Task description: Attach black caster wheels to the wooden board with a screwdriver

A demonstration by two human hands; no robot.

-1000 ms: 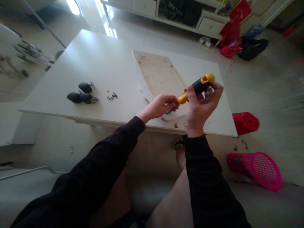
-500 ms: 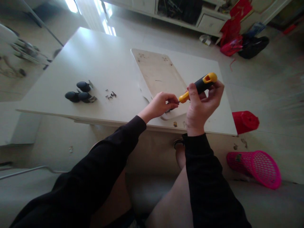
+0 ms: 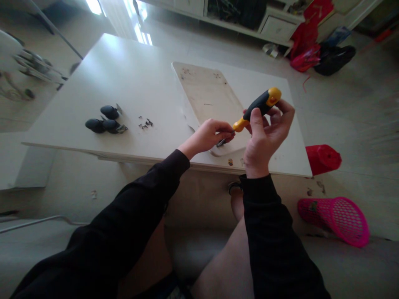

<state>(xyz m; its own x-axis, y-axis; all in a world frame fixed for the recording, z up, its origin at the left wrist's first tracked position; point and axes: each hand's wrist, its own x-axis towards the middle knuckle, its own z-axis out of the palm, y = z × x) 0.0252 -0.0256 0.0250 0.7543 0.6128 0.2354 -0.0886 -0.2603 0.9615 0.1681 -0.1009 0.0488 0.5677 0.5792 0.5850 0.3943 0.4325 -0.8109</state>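
Observation:
My right hand [image 3: 264,133] grips a yellow-and-black screwdriver [image 3: 257,106], which tilts down to the left. Its shaft runs between the pinched thumb and fingers of my left hand [image 3: 211,133], close to the tip. Below those fingers, a small metal piece [image 3: 220,143] shows on the near corner of a whitish rectangular panel [image 3: 207,93]; the tip itself is hidden. To the left on the white table [image 3: 134,83] are three dark casters [image 3: 109,112] with metal plates. Several small screws [image 3: 146,123] lie loose beside them.
The table's near edge runs just in front of my legs. A red bin [image 3: 322,160] stands off its right end, and a pink mesh basket [image 3: 336,220] lies on the floor at right. Beyond the table are a white cabinet [image 3: 277,30] and bags [image 3: 333,60].
The screwdriver handle has turned in my right hand and shifted slightly left and up. My left hand stays pinched near its tip. The panel, casters and screws have not moved.

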